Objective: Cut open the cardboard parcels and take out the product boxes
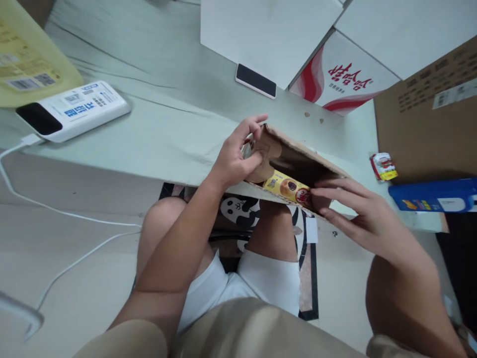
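Note:
An open cardboard box (pixel 309 156) rests at the front edge of the green-covered table, tilted with its opening toward me. Inside, along the near wall, lies a yellow snack packet (pixel 285 187) with a round pastry pictured on it. My left hand (pixel 240 154) grips the box's left end, thumb on the inside and fingers round the outside. At the right end is my right hand (pixel 350 209), its fingers closed around the box's edge and touching the packet's right end. The deeper inside of the box is dark.
A phone (pixel 256 80) lies beyond the box, before white cartons (pixel 261 30). A power bank (pixel 74 112) with a white cable and a yellow jug (pixel 30 59) stand left. Rightward are a small red-and-white packet (pixel 383 166), a blue package (pixel 432 195) and a large brown carton (pixel 428 114).

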